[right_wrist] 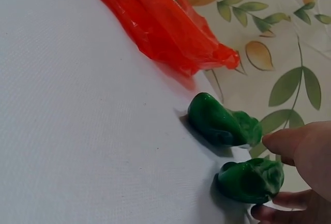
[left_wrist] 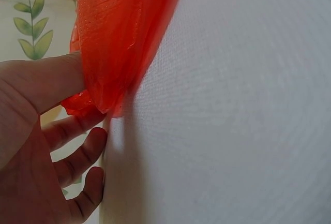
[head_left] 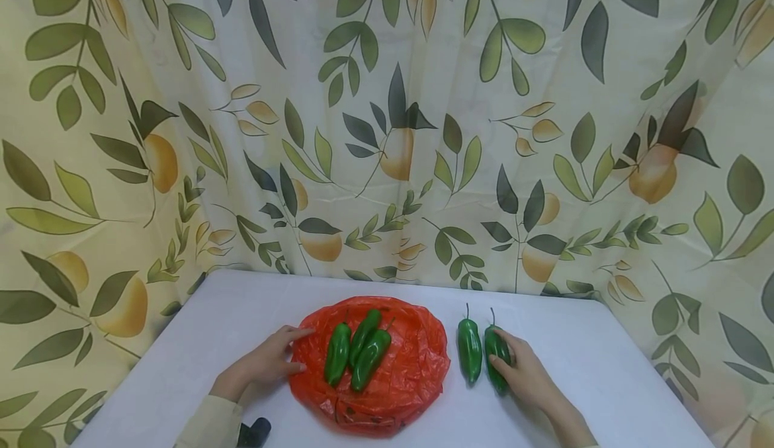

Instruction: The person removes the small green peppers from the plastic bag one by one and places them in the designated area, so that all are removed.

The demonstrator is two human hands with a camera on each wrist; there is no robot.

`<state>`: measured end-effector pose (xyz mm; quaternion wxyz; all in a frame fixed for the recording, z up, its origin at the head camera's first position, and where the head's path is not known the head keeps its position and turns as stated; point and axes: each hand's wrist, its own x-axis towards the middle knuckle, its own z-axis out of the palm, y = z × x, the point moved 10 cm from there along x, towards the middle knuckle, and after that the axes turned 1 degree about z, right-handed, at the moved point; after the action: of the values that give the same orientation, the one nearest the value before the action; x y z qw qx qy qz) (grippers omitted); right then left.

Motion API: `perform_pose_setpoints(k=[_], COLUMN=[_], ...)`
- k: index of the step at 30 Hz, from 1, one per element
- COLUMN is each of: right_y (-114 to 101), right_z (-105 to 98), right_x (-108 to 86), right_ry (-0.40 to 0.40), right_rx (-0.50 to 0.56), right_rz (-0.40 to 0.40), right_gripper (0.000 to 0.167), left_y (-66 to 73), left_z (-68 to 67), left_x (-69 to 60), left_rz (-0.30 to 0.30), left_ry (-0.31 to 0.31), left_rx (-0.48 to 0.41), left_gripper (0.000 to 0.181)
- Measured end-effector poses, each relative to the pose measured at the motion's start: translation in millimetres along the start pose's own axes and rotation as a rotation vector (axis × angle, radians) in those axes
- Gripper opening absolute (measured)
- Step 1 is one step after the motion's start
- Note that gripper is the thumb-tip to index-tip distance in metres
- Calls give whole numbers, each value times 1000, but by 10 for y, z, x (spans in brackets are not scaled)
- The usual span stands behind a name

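Three glossy green chili peppers lie side by side on a crumpled red plastic bag (head_left: 417, 361), the middle one (head_left: 363, 338) partly covered by its neighbour. At the bag's left rim, my left hand (head_left: 269, 359) touches the plastic with thumb and index finger apart; the thumb tip is hidden in the left wrist view. Right of the bag, two more peppers stand stem-away on the table. My right hand (head_left: 525, 367) has thumb and fingers around the outer pepper (right_wrist: 248, 182). The inner pepper (head_left: 469, 352) lies beside it, untouched in the head view.
A white-covered table (head_left: 242, 300) carries everything. Behind it and at both sides hangs a leaf-and-fruit-print curtain (head_left: 387, 199). Near the left sleeve, a dark rounded object (head_left: 259, 430) shows at the lower frame edge.
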<state>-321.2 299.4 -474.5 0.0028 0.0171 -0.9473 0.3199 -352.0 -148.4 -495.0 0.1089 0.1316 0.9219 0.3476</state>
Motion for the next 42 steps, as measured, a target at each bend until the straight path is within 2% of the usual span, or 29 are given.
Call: perform_pose_setpoints(k=[9,18,29,37,42], right_y=[15,-48,-35,-186,-310], right_z=[-75,-130,-128,-164,-161], right_x=[-7,-35,-18,-67,-80], right_ry=[33,53,35,66,48], right_rx=[-59,-73,-75,-90,-76], right_rz=[46,30,66,29,28], right_gripper=[64,59,60,57,58], left_y=[-19,-29,-36,-39,-23], left_z=[-9,-4,6,14,-2], left_x=[4,6,5,15,0], left_rz=[-16,-14,-17,-15,-28], left_ry=[6,8,3,2,2], left_rx=[4,4,-5,0,-5], left_gripper=[67,66,67,66,66])
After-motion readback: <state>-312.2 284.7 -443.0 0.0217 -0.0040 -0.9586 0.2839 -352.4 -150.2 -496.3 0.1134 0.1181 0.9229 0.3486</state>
